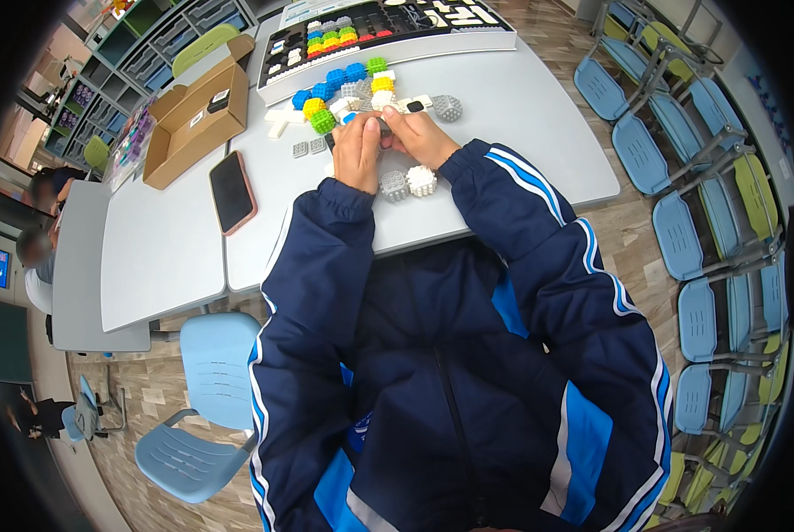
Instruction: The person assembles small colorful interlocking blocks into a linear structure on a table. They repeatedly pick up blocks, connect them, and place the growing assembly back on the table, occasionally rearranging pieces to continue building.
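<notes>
My left hand (358, 152) and my right hand (419, 136) meet over the grey table (521, 115), both pinching a small grey and white block piece (381, 124) between their fingertips. Just below the hands lie a grey studded cube (394, 185) and a white studded cube (421, 180). Beyond the hands sits a cluster of blue, green, yellow and white cube blocks (344, 89), with another grey cube (447, 107) to the right. Small flat grey pieces (308, 148) lie left of my left hand.
A sorting tray (388, 35) of coloured parts stands at the table's far edge. An open cardboard box (193, 120) and a dark phone (232, 191) lie to the left. Blue chairs (681, 230) line the right; a light blue chair (202, 399) stands lower left. People sit far left.
</notes>
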